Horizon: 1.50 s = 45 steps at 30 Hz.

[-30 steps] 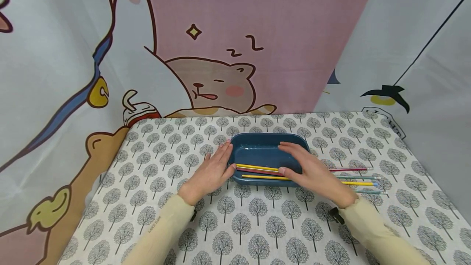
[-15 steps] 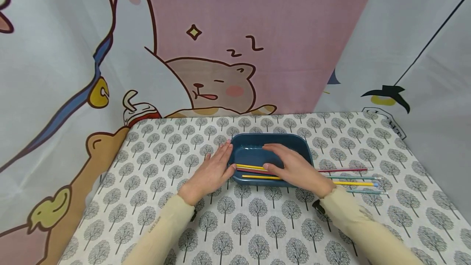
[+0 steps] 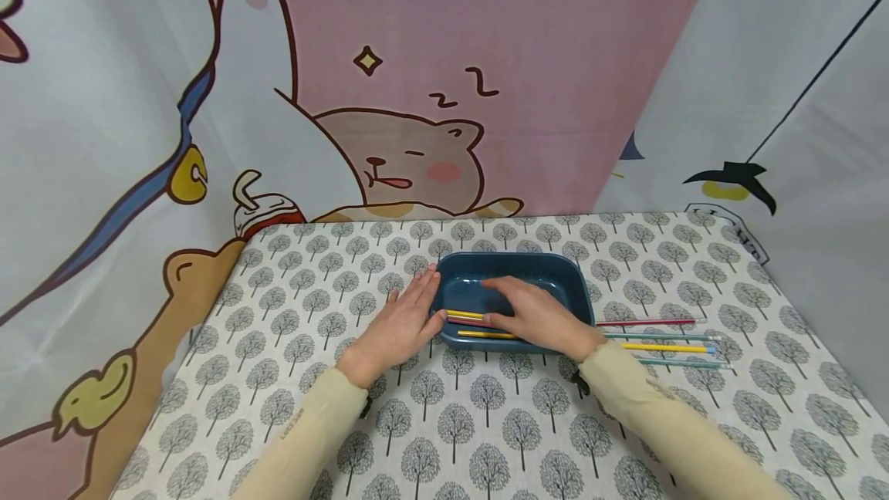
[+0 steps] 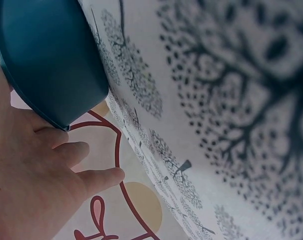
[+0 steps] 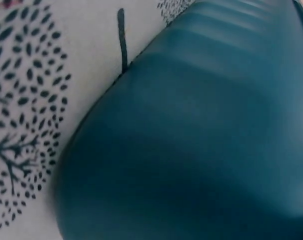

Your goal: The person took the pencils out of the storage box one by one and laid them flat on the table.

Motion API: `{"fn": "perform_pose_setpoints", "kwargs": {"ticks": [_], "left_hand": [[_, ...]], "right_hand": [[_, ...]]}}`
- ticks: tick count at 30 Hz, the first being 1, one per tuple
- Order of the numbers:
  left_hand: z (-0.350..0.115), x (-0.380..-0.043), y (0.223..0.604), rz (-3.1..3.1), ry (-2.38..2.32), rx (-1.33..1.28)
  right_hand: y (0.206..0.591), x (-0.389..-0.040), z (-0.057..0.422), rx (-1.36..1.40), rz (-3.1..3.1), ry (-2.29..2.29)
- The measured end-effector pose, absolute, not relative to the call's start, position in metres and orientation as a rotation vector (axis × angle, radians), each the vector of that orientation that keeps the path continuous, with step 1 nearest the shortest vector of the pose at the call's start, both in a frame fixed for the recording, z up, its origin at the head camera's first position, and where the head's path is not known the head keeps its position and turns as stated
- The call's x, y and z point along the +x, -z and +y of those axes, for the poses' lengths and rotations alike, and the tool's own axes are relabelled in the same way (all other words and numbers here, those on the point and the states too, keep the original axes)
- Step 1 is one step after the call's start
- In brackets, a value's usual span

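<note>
A dark blue rectangular tray (image 3: 517, 259) stands on the table. My left hand (image 3: 394, 326) lies against its left end, fingers extended along the rim and thumb over the front left corner. The left wrist view has the left hand's fingers (image 4: 71, 155) beside the tray's wall (image 4: 51, 60). Inside, along the front, lie yellow pencils (image 3: 479, 335) and a red pencil (image 3: 458, 320). My right hand (image 3: 545, 319) reaches over the tray's front right, thumb and index finger spread apart, the thumb tip at the pencils. That hand hides their right ends. The tray's outer side (image 5: 181, 130) fills the right wrist view.
Right of the tray lie a red pencil (image 3: 649, 322), a yellow pencil (image 3: 667, 348) and greenish pencils (image 3: 684, 363), roughly parallel. A tree-patterned cloth (image 3: 454, 423) covers the table. Behind it hangs a cartoon-printed curtain (image 3: 556, 83).
My right hand has moved left over the tray, from its right end toward the middle, along the pencils. My left hand and the tray have stayed in place.
</note>
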<state>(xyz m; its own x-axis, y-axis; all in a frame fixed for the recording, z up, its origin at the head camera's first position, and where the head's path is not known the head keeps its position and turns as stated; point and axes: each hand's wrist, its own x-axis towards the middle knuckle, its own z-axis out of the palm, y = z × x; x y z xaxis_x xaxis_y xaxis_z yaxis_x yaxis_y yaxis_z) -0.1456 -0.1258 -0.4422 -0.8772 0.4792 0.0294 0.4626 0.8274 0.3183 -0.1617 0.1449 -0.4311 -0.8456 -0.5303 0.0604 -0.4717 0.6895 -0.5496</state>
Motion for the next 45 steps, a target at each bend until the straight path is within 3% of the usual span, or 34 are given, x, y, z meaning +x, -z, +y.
{"fn": "perform_pose_setpoints", "kwargs": {"ticks": [45], "left_hand": [[-0.126,-0.146,0.444,2.975,-0.475,0.798]], "right_hand": [[0.439,-0.176,0.136,-0.826,2.613,0.718]]}}
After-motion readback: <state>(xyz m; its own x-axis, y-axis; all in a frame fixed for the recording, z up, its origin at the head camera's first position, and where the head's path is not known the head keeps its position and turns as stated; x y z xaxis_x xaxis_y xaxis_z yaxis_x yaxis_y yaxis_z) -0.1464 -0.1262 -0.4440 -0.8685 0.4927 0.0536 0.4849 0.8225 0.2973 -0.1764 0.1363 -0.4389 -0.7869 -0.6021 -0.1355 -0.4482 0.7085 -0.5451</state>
